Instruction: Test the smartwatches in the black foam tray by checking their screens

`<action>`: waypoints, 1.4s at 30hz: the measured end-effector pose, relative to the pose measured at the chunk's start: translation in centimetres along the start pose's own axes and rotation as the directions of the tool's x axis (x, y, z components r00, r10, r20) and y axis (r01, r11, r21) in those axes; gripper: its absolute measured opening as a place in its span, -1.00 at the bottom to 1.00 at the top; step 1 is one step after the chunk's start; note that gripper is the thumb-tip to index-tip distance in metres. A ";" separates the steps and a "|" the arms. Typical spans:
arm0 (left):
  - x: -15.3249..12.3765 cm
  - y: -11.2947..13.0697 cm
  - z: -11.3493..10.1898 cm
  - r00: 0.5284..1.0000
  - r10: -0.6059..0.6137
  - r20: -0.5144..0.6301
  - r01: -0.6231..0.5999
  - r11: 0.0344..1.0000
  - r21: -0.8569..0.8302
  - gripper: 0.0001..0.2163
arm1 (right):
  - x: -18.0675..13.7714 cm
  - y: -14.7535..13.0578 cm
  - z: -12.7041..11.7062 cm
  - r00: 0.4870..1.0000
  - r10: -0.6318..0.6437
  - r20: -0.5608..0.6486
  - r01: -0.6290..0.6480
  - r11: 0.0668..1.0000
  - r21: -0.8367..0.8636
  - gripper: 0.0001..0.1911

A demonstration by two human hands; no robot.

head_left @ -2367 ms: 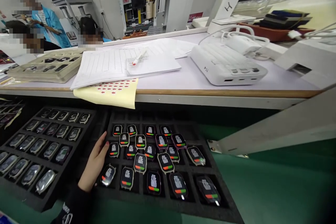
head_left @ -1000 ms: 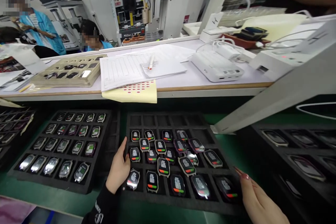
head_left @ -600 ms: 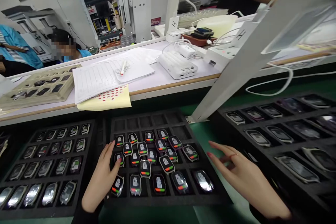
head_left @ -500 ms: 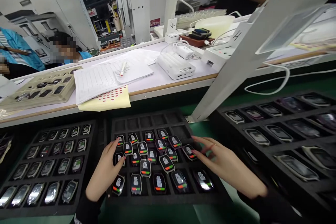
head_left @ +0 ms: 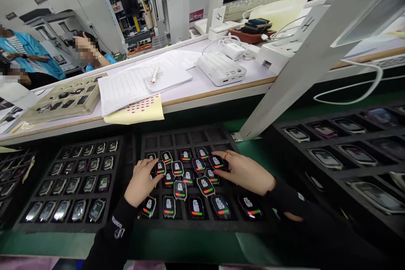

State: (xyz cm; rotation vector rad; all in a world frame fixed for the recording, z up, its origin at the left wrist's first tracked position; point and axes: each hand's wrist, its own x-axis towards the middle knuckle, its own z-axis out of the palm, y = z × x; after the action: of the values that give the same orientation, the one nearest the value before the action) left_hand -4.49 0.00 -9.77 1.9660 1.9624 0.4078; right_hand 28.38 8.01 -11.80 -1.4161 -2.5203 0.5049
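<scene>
A black foam tray (head_left: 190, 139) lies in front of me on the green belt, with several lit watch bodies (head_left: 180, 189) heaped loosely in its middle. My left hand (head_left: 141, 182) rests on the pile's left side, fingers bent and fingertips on a watch. My right hand (head_left: 243, 171) lies over the pile's right side, its fingers reaching left onto the watches near the top right. Neither hand has lifted anything.
A second black tray (head_left: 72, 177) of watches sits to the left, and more trays (head_left: 344, 147) to the right. Behind is a white shelf with papers (head_left: 133, 84), a yellow sticker sheet (head_left: 136, 112), a white charger block (head_left: 221, 68) and a beige tray (head_left: 63, 101). A slanted white bar (head_left: 294, 63) crosses the right. People work beyond.
My right hand came in from the right and moved left onto the watch pile. My left hand slid from the tray's left edge up onto the watches.
</scene>
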 end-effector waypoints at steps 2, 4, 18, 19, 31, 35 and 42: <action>0.2 0.0 0.1 1.000 -0.003 0.003 0.003 1.000 0.006 -0.58 | -0.1 -0.1 0.1 1.000 0.001 -0.013 -0.001 1.000 -0.010 -0.54; 0.3 0.1 0.1 1.000 -0.009 0.005 0.009 1.000 0.011 -0.60 | -0.2 -0.3 0.1 0.999 -0.006 -0.036 0.005 1.000 -0.028 -0.52; 0.3 0.5 0.3 1.000 -0.002 0.011 0.002 1.000 0.001 -0.61 | -1.9 -3.2 0.0 0.878 -0.471 -0.080 0.475 0.879 0.038 -0.55; 0.3 0.4 0.3 1.000 -0.004 0.010 0.004 1.000 0.000 -0.61 | -1.8 -3.1 -0.1 0.877 -0.474 -0.075 0.478 0.878 0.029 -0.55; -0.3 0.3 0.5 0.998 -0.038 -0.041 0.035 0.996 -0.082 -0.57 | 2.2 -1.3 0.1 0.868 -0.496 0.024 0.493 0.867 0.067 -0.42; -1.6 0.6 0.4 0.993 -0.084 -0.081 0.071 0.985 -0.157 -0.60 | 3.4 -1.5 0.2 0.860 -0.503 0.086 0.497 0.864 0.082 -0.51; -4.9 -0.8 0.9 0.950 -0.223 -0.220 0.145 0.936 -0.320 -0.72 | 4.0 -2.5 0.3 0.902 -0.427 0.058 0.418 0.900 0.124 -0.55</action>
State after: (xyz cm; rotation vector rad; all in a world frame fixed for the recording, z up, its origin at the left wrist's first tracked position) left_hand -4.87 -4.96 -10.74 1.5865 2.0684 0.8881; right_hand 24.28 10.17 -11.08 -0.7829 -2.7079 0.6133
